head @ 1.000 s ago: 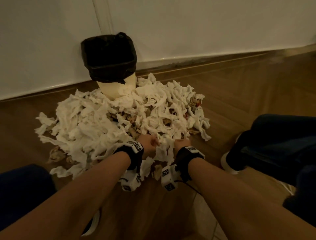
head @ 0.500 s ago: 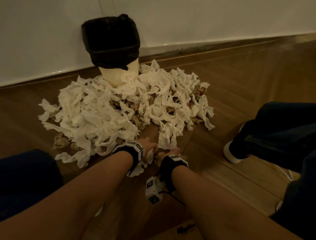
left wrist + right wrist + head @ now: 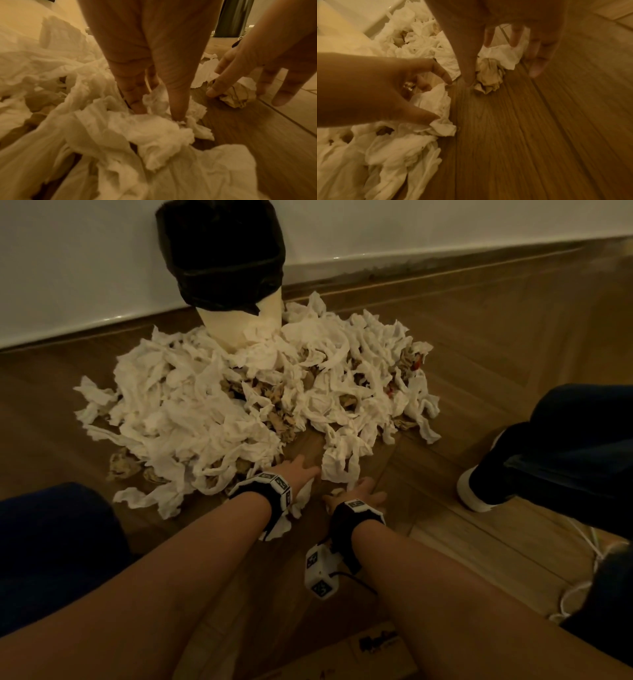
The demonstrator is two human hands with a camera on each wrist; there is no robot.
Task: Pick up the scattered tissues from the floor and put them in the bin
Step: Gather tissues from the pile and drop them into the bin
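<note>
Now drawn back from the middle of the tissue pile (image 3: 239, 392) to its near edge, lower centre of frame. Left hand (image 3: 298, 474) clawed round a white tissue (image 3: 435, 102), thumb and fingertips touching it; right hand (image 3: 363, 494) spread wide over a brown crumpled wad (image 3: 489, 75), not yet closed. Black-lined bin (image 3: 222, 261) upper centre, against the wall (image 3: 411, 227); nothing lifted, nearly everything left on the floor (image 3: 479, 337).

Dim, warm-yellow light — soft throughout

Head view bends at its edges, with the wall (image 3: 445, 224) brightest; both wrist views are grainy and smeared — near tissues (image 3: 120, 155) and floor (image 3: 539, 135) blur.
</note>
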